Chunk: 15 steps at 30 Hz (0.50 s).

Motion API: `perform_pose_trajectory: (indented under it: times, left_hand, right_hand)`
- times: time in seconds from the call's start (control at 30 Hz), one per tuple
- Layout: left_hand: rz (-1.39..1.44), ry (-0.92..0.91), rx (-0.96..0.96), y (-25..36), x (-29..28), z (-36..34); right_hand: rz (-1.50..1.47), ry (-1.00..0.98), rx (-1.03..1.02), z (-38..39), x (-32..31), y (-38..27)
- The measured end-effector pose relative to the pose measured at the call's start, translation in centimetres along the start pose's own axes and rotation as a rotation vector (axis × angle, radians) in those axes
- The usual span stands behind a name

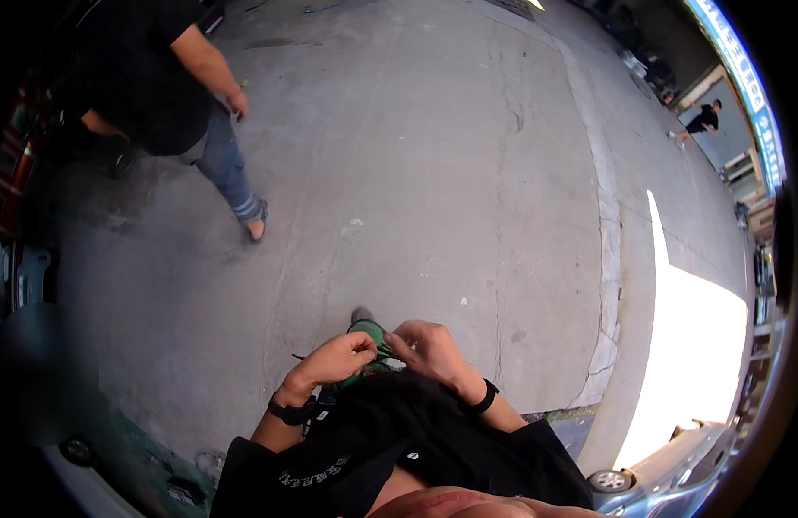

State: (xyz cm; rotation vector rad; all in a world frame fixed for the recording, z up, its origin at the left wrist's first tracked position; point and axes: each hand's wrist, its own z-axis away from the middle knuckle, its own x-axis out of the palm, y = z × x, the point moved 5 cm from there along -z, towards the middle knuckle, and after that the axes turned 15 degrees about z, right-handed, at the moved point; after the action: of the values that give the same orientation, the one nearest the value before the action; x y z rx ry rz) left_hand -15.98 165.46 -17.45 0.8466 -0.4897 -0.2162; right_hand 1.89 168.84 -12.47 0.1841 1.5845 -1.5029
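Observation:
My left hand [340, 356] and my right hand [433, 350] are close together in front of my body, fingers bent into pinches. Between them show thin dark strands [384, 350], too small to name. A short dark tip [298, 356] sticks out to the left of my left hand. Just beneath the hands lies something green [369, 329], perhaps a trouser leg, with a grey shoe toe [361, 314] beyond it. My left wrist wears a dark watch or band [290, 410]; a black band [485, 397] circles the right wrist.
At the upper left a person in a black top and jeans [219, 160] walks on the grey concrete [399, 190]. Another person [703, 118] is far off at the right. A car [666, 475] stands at the lower right, near a bright sunlit patch [692, 345].

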Motion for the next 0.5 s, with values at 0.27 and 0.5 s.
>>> perform_pose_trajectory:
  times: [0.27, 0.5]
  left_hand:
    - [0.167, 0.097, 0.035, 13.6, -9.9, -8.9]
    - [0.090, -0.005, 0.000, 21.3, -13.2, -22.2]
  right_hand:
    - [-0.003, 0.252, 0.062, -11.2, -8.5, 1.8]
    - [-0.055, 0.306, -0.011, -21.2, -13.2, 8.3]
